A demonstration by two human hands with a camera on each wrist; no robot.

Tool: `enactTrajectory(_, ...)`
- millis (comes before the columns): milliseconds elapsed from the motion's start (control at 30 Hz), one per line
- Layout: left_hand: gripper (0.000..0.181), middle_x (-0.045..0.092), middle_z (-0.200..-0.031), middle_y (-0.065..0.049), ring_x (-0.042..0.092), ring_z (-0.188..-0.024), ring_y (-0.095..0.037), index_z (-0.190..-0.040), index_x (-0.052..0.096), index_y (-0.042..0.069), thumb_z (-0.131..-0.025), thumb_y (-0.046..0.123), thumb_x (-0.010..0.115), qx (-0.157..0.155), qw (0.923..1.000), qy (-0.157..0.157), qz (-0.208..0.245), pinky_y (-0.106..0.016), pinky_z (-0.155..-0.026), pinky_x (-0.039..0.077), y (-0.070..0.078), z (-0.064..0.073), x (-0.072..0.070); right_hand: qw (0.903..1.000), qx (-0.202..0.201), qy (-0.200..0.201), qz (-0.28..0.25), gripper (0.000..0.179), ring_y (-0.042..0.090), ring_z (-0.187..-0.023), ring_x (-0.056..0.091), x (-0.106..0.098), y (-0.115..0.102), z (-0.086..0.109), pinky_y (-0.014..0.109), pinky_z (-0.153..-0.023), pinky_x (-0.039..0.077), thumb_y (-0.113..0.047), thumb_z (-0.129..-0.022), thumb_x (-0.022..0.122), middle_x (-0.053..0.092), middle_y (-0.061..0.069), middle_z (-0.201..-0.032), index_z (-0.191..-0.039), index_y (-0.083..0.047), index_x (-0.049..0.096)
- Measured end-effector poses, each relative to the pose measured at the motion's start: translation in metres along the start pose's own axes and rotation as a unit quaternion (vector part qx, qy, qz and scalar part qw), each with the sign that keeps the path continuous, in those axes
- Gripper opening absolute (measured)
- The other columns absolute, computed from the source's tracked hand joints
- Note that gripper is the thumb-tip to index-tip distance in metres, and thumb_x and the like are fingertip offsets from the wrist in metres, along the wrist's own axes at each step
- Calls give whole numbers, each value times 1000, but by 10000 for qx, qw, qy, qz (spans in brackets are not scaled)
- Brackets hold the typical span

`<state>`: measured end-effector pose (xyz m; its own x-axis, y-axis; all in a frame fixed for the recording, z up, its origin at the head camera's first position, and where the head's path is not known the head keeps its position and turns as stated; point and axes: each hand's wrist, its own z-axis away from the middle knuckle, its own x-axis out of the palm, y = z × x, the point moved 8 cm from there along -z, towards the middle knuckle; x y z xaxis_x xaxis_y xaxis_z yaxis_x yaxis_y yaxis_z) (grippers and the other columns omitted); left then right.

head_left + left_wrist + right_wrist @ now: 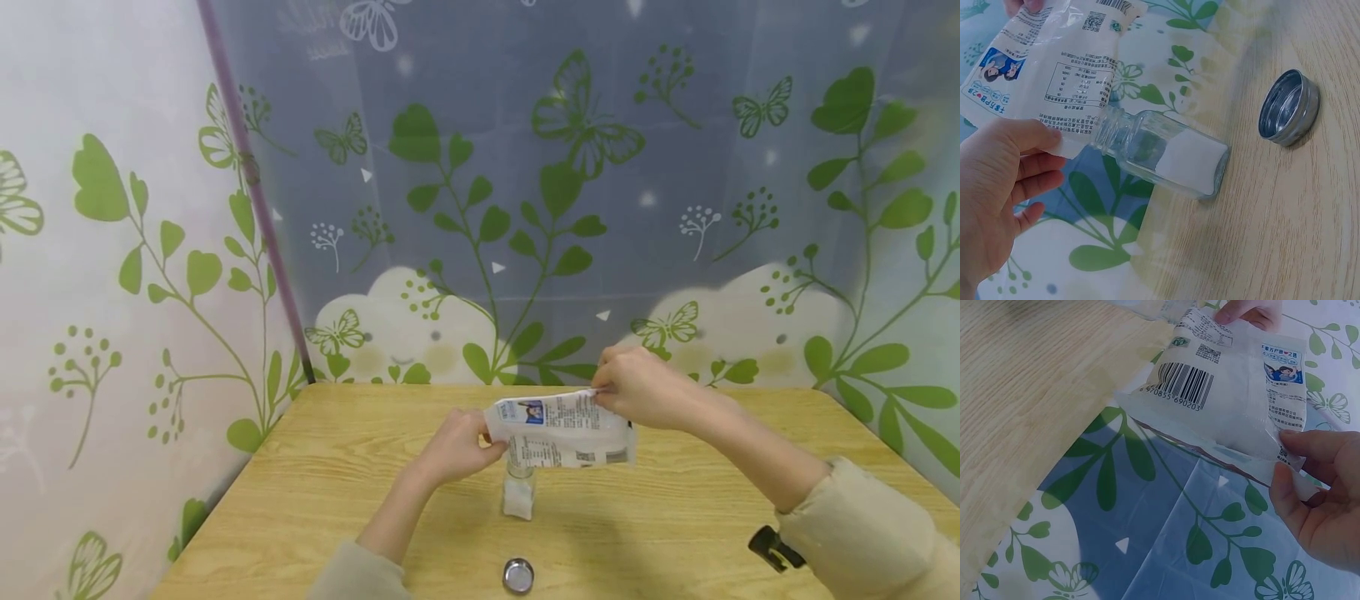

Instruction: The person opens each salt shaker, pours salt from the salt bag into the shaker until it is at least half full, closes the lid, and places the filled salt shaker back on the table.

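A white plastic packet (558,429) with printed text, a blue picture and a barcode is held tilted over a small glass jar (519,479). My left hand (459,447) pinches the packet's lower corner between thumb and fingers, right by the jar's mouth. At the packet's other end, my right hand (647,387) grips the raised corner. In the left wrist view, the packet's corner overlaps the threaded neck of the jar (1147,140). White powder (1188,161) fills the jar's lower part. The packet's opening is hidden from view.
A silver metal lid (518,575) lies on the wooden table (360,492), in front of the jar. Behind the table hangs a curtain (480,208) with printed leaves and butterflies. A black clip-like piece (776,548) shows by the right sleeve.
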<state>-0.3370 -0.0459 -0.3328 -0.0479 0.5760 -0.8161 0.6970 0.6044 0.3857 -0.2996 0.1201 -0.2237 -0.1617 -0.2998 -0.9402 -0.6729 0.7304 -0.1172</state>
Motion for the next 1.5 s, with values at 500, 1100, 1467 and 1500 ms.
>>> enactTrajectory(500, 15, 66, -79, 0, 59, -70, -16, -93, 70, 8, -79, 9, 68, 153, 9998, 129, 70, -21, -63, 44, 1, 0, -1, 10000, -77, 3, -13, 6, 10, -66, 50, -3, -3, -1, 20, -56, 46, -1, -78, 68, 51, -2, -74, -82, -3, 72)
enactTrajectory(1100, 15, 65, -79, 1, 59, -72, -19, -95, 70, 8, -80, 9, 67, 70, 9998, 59, 163, -23, -65, 43, 0, 0, -1, 9998, -176, 31, -75, 6, 9, -66, 50, -5, -6, -1, 19, -55, 45, 0, -78, 67, 52, -3, -74, -81, -3, 71)
enactTrajectory(1467, 18, 66, -82, 1, 58, -72, -15, -98, 70, 10, -81, 11, 67, 40, 9998, 16, 178, -21, -64, 44, 0, 0, -1, 9998, -154, 46, -97, 6, 9, -66, 50, -6, -7, 0, 19, -56, 46, 1, -78, 67, 52, -3, -74, -81, -3, 72)
enactTrajectory(1500, 18, 66, -82, 1, 58, -72, -15, -98, 70, 10, -81, 11, 67, 33, 9999, 12, 166, -21, -64, 43, 1, 0, -1, 9998, -170, 61, -84, 6, 9, -66, 51, -6, -7, 0, 19, -56, 46, 1, -78, 67, 52, -3, -74, -81, -3, 72)
